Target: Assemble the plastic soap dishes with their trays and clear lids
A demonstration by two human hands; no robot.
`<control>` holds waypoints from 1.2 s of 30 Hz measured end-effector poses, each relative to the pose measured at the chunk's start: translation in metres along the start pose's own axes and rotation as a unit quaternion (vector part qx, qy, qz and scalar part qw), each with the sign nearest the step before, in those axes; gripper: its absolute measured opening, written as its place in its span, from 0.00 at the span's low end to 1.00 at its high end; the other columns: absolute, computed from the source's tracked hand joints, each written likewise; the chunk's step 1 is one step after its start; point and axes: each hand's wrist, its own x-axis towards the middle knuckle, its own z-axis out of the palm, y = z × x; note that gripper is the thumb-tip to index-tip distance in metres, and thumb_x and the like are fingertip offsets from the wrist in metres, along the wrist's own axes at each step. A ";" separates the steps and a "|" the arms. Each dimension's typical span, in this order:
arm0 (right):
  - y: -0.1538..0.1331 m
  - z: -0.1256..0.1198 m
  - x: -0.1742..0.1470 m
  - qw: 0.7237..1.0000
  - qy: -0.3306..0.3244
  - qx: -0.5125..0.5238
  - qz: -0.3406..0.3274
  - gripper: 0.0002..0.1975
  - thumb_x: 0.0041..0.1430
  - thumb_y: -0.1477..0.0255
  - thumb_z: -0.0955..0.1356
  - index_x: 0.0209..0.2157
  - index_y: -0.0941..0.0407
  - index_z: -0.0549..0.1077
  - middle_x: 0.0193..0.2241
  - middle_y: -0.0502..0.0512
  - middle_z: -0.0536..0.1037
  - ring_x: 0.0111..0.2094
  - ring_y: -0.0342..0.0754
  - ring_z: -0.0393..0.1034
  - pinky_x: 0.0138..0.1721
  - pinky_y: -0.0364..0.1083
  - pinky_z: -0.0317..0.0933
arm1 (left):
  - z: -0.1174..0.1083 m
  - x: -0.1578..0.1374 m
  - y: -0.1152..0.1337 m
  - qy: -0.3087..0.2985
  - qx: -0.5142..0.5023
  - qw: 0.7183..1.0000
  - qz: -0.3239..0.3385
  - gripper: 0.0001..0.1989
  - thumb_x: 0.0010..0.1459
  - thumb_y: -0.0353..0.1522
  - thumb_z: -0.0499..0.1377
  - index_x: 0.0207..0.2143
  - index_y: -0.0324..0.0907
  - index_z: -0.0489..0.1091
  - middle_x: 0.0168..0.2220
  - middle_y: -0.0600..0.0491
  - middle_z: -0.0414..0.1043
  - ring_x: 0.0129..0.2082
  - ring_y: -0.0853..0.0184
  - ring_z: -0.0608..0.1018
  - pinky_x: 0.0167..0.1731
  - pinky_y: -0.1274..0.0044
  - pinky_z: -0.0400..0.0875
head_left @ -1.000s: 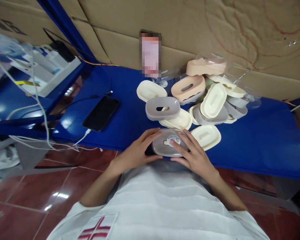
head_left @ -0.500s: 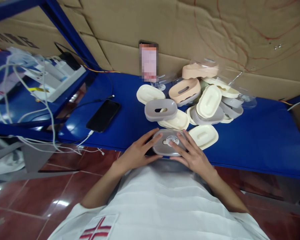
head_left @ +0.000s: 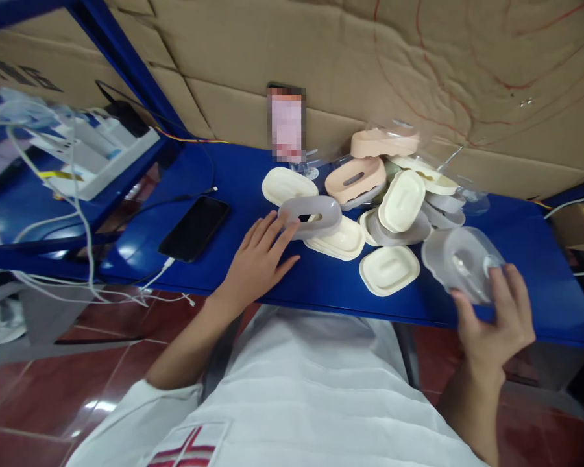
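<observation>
My right hand (head_left: 499, 318) grips a grey oval plastic box (head_left: 467, 263) with a clear cover and a round sticker, near the table's right front. My thumb is on its near side and the fingers are over its right end. My left hand (head_left: 260, 256) is open, its fingertips at the left end of a grey oval lid with a slot (head_left: 328, 224). Under that lid lie cream oval pieces (head_left: 343, 243). Another cream oval piece (head_left: 389, 269) rests near the front edge, between my two hands.
Peach slotted lids (head_left: 355, 178) and more cream and grey pieces are heaped at the back. A black phone (head_left: 194, 227) with a white cable lies left. Another phone (head_left: 286, 123) leans on the cardboard (head_left: 233, 58). A white power strip (head_left: 117, 162) stands far left.
The covered grey box has gone from in front of me to the right in my right hand. My left hand has let go of it and reached forward to the grey slotted lid.
</observation>
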 end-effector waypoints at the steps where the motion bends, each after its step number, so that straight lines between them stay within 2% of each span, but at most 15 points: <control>1: 0.016 -0.001 -0.007 0.999 0.014 -0.034 0.033 0.39 0.60 0.63 0.81 0.70 0.48 0.73 0.67 0.68 0.75 0.66 0.76 0.73 0.66 0.69 0.69 | 0.003 0.005 -0.003 0.005 0.017 1.000 -0.001 0.29 0.75 0.35 0.60 0.75 0.47 0.62 0.73 0.41 0.66 0.75 0.45 0.67 0.72 0.51 0.66; 4: 0.051 0.006 -0.023 0.994 0.003 -0.082 0.076 0.34 0.62 0.59 0.79 0.67 0.51 0.77 0.65 0.71 0.77 0.64 0.78 0.74 0.63 0.71 0.70 | 0.006 0.012 -0.010 0.041 0.023 0.999 -0.002 0.17 0.75 0.34 0.59 0.64 0.47 0.74 0.61 0.46 0.80 0.65 0.51 0.79 0.64 0.59 0.75; 8: 0.052 0.016 -0.020 0.993 -0.030 -0.104 0.047 0.37 0.64 0.58 0.78 0.71 0.54 0.72 0.70 0.74 0.71 0.69 0.79 0.66 0.64 0.73 0.66 | -0.011 0.004 -0.010 0.091 -0.018 0.996 0.000 0.17 0.74 0.34 0.62 0.62 0.47 0.73 0.59 0.47 0.81 0.62 0.55 0.81 0.63 0.62 0.77; 10: 0.032 0.020 -0.009 0.992 -0.056 -0.112 -0.003 0.38 0.65 0.58 0.77 0.71 0.55 0.70 0.71 0.75 0.69 0.71 0.78 0.64 0.65 0.73 0.64 | -0.022 -0.005 -0.005 0.090 -0.038 0.995 0.014 0.19 0.73 0.31 0.63 0.64 0.49 0.71 0.60 0.47 0.79 0.64 0.55 0.79 0.66 0.60 0.76; 12: 0.003 0.024 0.001 0.986 -0.132 -0.069 -0.072 0.31 0.70 0.62 0.74 0.70 0.54 0.71 0.68 0.71 0.73 0.69 0.72 0.68 0.68 0.70 0.61 | -0.030 -0.015 0.004 0.083 -0.054 0.995 0.028 0.22 0.71 0.28 0.64 0.64 0.48 0.70 0.61 0.47 0.79 0.66 0.55 0.77 0.67 0.58 0.75; 15: -0.045 0.033 0.006 0.956 -0.254 0.020 -0.148 0.21 0.76 0.67 0.69 0.67 0.53 0.72 0.62 0.64 0.80 0.63 0.61 0.75 0.70 0.66 0.58 | -0.033 -0.026 0.025 0.071 -0.073 0.994 0.048 0.22 0.70 0.26 0.65 0.64 0.46 0.70 0.60 0.46 0.79 0.67 0.55 0.77 0.66 0.59 0.75; 17: -0.072 0.037 0.001 0.942 -0.286 0.054 -0.165 0.19 0.76 0.67 0.69 0.64 0.54 0.74 0.62 0.65 0.80 0.62 0.60 0.76 0.68 0.64 0.61 | -0.029 -0.030 0.040 0.057 -0.074 0.993 0.074 0.20 0.70 0.26 0.65 0.62 0.45 0.71 0.58 0.46 0.80 0.64 0.56 0.79 0.67 0.60 0.75; 20: -0.099 0.041 -0.011 0.933 -0.294 0.120 -0.168 0.15 0.75 0.66 0.70 0.59 0.55 0.76 0.58 0.66 0.81 0.60 0.60 0.76 0.61 0.60 0.69 | -0.017 -0.030 0.059 0.031 -0.051 0.991 0.116 0.16 0.72 0.27 0.63 0.59 0.43 0.73 0.55 0.47 0.82 0.58 0.58 0.82 0.67 0.60 0.73; 22: -0.105 0.042 -0.019 0.937 -0.269 0.168 -0.143 0.13 0.75 0.69 0.70 0.57 0.55 0.76 0.55 0.65 0.81 0.59 0.59 0.77 0.58 0.59 0.73 | -0.009 -0.029 0.065 0.017 -0.036 0.990 0.133 0.15 0.72 0.27 0.62 0.59 0.41 0.73 0.53 0.46 0.82 0.57 0.58 0.82 0.64 0.61 0.75; 25: -0.099 0.041 -0.025 0.951 -0.187 0.237 -0.070 0.14 0.73 0.74 0.71 0.57 0.52 0.74 0.52 0.62 0.80 0.57 0.57 0.78 0.55 0.57 0.77 | -0.004 -0.027 0.068 0.006 -0.035 0.989 0.142 0.15 0.72 0.27 0.61 0.59 0.40 0.73 0.53 0.44 0.81 0.56 0.57 0.82 0.62 0.63 0.75; 27: -0.089 0.039 -0.022 0.954 -0.146 0.259 -0.044 0.19 0.70 0.72 0.73 0.60 0.51 0.72 0.55 0.63 0.77 0.59 0.59 0.77 0.56 0.59 0.78 | -0.002 -0.026 0.069 -0.003 -0.043 0.988 0.148 0.15 0.72 0.27 0.62 0.60 0.41 0.73 0.51 0.45 0.81 0.55 0.57 0.81 0.63 0.62 0.75; 30: -0.075 0.040 -0.009 0.948 -0.206 0.220 -0.104 0.32 0.68 0.64 0.76 0.69 0.50 0.67 0.69 0.69 0.68 0.73 0.68 0.63 0.65 0.69 0.71 | 0.002 -0.026 0.073 -0.029 -0.057 0.984 0.167 0.18 0.71 0.35 0.64 0.61 0.40 0.73 0.52 0.44 0.80 0.55 0.54 0.81 0.64 0.59 0.73; 32: -0.071 0.045 0.003 0.928 -0.277 0.187 -0.166 0.32 0.70 0.62 0.75 0.71 0.49 0.67 0.74 0.67 0.64 0.76 0.68 0.57 0.69 0.70 0.67 | 0.007 -0.026 0.077 -0.036 -0.058 0.982 0.175 0.20 0.71 0.41 0.66 0.59 0.40 0.74 0.52 0.43 0.80 0.53 0.54 0.80 0.63 0.58 0.73; 34: -0.072 0.051 0.012 0.912 -0.303 0.182 -0.209 0.27 0.73 0.65 0.73 0.69 0.50 0.70 0.73 0.66 0.67 0.74 0.64 0.62 0.69 0.66 0.68 | 0.011 -0.025 0.079 -0.029 -0.048 0.983 0.172 0.16 0.71 0.40 0.66 0.55 0.42 0.75 0.49 0.45 0.81 0.51 0.55 0.81 0.62 0.58 0.73; 36: -0.076 0.056 0.015 0.910 -0.290 0.179 -0.236 0.22 0.73 0.68 0.72 0.65 0.52 0.74 0.70 0.66 0.72 0.70 0.61 0.69 0.66 0.63 0.71 | 0.013 -0.025 0.079 -0.028 -0.042 0.984 0.168 0.10 0.72 0.36 0.64 0.52 0.43 0.76 0.48 0.47 0.81 0.50 0.57 0.81 0.63 0.59 0.72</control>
